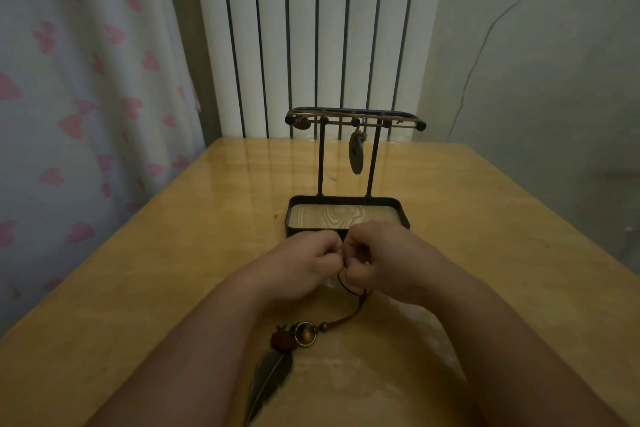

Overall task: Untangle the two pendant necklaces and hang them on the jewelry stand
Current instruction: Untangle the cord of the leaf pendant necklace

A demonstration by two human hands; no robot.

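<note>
A black metal jewelry stand (321, 163) with a wood-lined tray base stands mid-table. One necklace (356, 154) hangs on its top bar, cord wound along the bar and an oval pendant dangling between the posts. My left hand (304, 265) and my right hand (381, 260) meet just in front of the tray, both pinching the brown cord (349, 315) of the second necklace. Its pendant (304, 334), a ring with an amber bead, a red piece and a dark metal feather (268, 380), lies on the table between my forearms.
The wooden table (173, 270) runs to a white radiator (311, 28) at the back. A curtain with pink hearts (86, 80) hangs along the left edge. A small speck (275, 216) lies left of the tray.
</note>
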